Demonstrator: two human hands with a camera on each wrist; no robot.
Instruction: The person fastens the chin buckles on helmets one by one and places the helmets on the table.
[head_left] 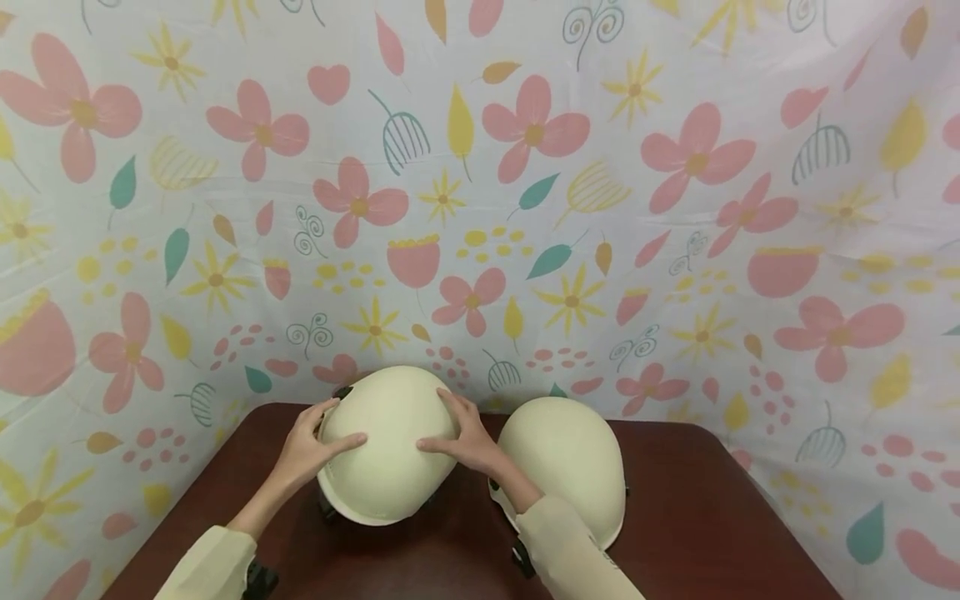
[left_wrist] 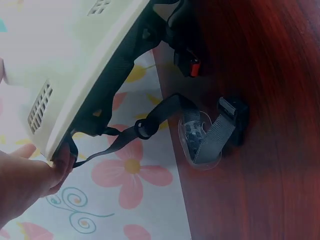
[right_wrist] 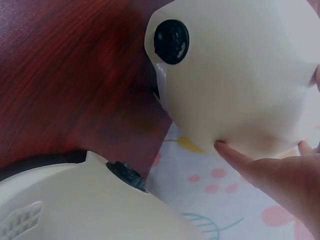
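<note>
Helmet (head_left: pixel 390 450) is tilted over the table (head_left: pixel 675 500); we see the left hand (head_left: pixel 309 446) gripping its rim, the right hand (head_left: pixel 471 437) holding its shell, and we judge the step as handling it, the next move calling for steady two-handed support

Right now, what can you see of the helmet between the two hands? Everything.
The helmet has a smooth, cream, hard-looking shell with gridded vents, a round black knob and dark straps carrying a clear, plastic-looking piece. It is tilted, over the table, left of a second helmet. The left hand grips its rim; the right hand holds the shell's other side. Whether its shell touches the table is unclear.
</note>
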